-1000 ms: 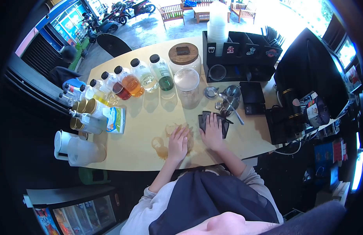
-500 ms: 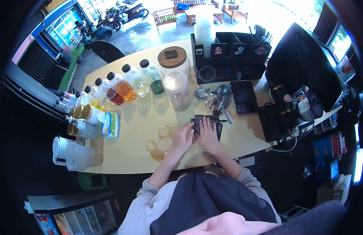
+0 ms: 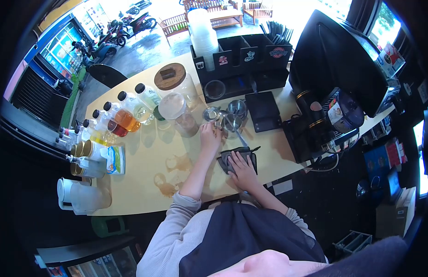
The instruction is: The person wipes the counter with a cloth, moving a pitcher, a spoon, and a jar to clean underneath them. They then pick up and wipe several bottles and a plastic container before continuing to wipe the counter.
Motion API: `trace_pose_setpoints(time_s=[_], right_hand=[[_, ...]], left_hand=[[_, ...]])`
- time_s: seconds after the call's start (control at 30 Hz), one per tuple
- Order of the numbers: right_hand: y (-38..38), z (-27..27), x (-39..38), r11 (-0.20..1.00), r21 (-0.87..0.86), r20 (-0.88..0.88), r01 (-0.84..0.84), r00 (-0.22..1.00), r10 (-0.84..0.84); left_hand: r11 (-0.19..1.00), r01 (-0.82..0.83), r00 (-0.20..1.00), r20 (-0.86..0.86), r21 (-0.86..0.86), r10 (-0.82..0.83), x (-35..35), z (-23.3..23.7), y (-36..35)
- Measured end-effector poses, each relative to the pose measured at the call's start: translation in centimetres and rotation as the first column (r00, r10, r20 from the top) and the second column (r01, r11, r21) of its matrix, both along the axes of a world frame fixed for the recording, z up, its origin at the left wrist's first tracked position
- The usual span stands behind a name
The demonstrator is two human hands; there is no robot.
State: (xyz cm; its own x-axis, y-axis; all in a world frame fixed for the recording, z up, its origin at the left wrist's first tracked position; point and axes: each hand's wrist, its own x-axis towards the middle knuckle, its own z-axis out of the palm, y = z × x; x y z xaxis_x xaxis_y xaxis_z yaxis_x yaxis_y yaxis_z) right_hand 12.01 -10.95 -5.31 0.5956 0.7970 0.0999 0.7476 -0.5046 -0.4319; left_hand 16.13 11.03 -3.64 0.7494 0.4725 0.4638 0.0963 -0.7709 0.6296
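Note:
My left hand [image 3: 210,136] is at the handle of a metal pitcher [image 3: 232,123], its fingers closed there; the exact grip is small and partly hidden. A long spoon [image 3: 240,138] leans out of the pitcher. Flat on a folded black cloth [image 3: 224,161] lies my right hand [image 3: 243,170], fingers spread, pressing it to the table near the front edge. Behind the pitcher stands a clear glass [image 3: 238,107], and a small metal cup [image 3: 211,113] is just beyond my left hand.
Brown liquid stains [image 3: 166,184] mark the wooden table [image 3: 140,157] on the left. A lidded clear jar [image 3: 186,124] stands beyond my left forearm. Several syrup bottles [image 3: 127,118] line the far left edge. A black organizer [image 3: 244,60] with stacked cups [image 3: 203,39] stands behind, a coffee machine [image 3: 315,120] right.
My left hand has left the black cloth and reached forward to the pitcher's handle. My right hand stays on the cloth, which has shifted slightly towards me. The camera view has turned rightward.

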Motion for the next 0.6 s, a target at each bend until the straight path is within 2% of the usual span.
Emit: trace_pose_setpoints(time_s=[0.07, 0.13, 0.17, 0.23, 0.27, 0.33, 0.37, 0.4, 0.47, 0.6], right_hand=[[-0.7, 0.0, 0.7, 1.0, 0.018, -0.013, -0.02, 1.0, 0.02], [-1.3, 0.4, 1.7, 0.995, 0.024, -0.073, -0.094, 0.993, 0.096], [-1.7, 0.6, 2.1, 0.995, 0.025, -0.074, -0.094, 0.993, 0.095], [-2.3, 0.9, 3.1, 0.983, 0.03, -0.184, -0.179, 0.966, 0.181], [-2.6, 1.1, 3.5, 0.983, 0.03, -0.181, -0.181, 0.966, 0.184], [-3.1, 1.1, 4.1, 0.971, 0.042, -0.249, -0.236, 0.939, 0.239], [-3.3, 1.0, 4.3, 0.969, 0.043, -0.253, -0.243, 0.936, 0.246], [-3.4, 0.9, 4.5, 0.965, 0.054, -0.247, -0.258, 0.932, 0.264], [-3.7, 0.9, 4.7, 0.958, 0.066, -0.246, -0.279, 0.926, 0.286], [-4.1, 1.3, 5.5, 0.942, 0.062, -0.245, -0.33, 0.91, 0.335]], left_hand=[[0.999, -0.042, 0.998, 0.038, -0.033, 0.043, 0.8, -1.1, 0.1], [0.898, -0.032, 0.998, 0.038, -0.438, 0.054, 1.5, -1.6, -0.3], [0.899, -0.032, 0.998, 0.037, -0.438, 0.053, 1.8, -1.9, -0.6], [0.776, -0.111, 0.985, 0.037, -0.62, 0.171, 2.8, -1.7, -1.3], [0.777, -0.112, 0.984, 0.04, -0.62, 0.173, 3.2, -1.7, -1.3], [0.685, -0.095, 0.985, 0.033, -0.723, 0.172, 4.1, -4.2, -0.2], [0.658, -0.045, 0.97, 0.125, -0.752, 0.209, 4.6, -5.5, 0.1], [0.657, -0.055, 0.969, 0.119, -0.752, 0.217, 4.8, -5.8, -0.1], [0.601, 0.072, 0.915, 0.292, -0.796, 0.277, 5.0, -6.1, -0.6], [0.529, 0.106, 0.891, 0.317, -0.842, 0.326, 5.0, -5.7, -1.3]])
